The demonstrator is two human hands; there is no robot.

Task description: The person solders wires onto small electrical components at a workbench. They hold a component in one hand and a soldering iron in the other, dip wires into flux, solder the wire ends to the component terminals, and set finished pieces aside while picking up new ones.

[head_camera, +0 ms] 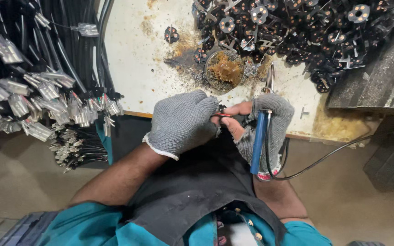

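Looking down through the head camera, I am seeing two gloved hands: the left hand (pixel 182 122) is pinching one thin red wire (pixel 223 115), the right hand (pixel 264 127) is clenching one blue-handled soldering iron (pixel 259 141). One flux tin (pixel 225 69) is sitting on the stained white bench (pixel 133 59), black connectors (pixel 297 32) heaped beyond, cable bundles (pixel 33 86) hanging left.

On the stained white worktable (pixel 133 59), a heap of black round connector parts (pixel 306 32) fills the far right corner, a round tin of brown flux (pixel 225 70) sits near the front edge, and bundled black cables with clear-sleeved terminals (pixel 33 91) overhang the left edge.
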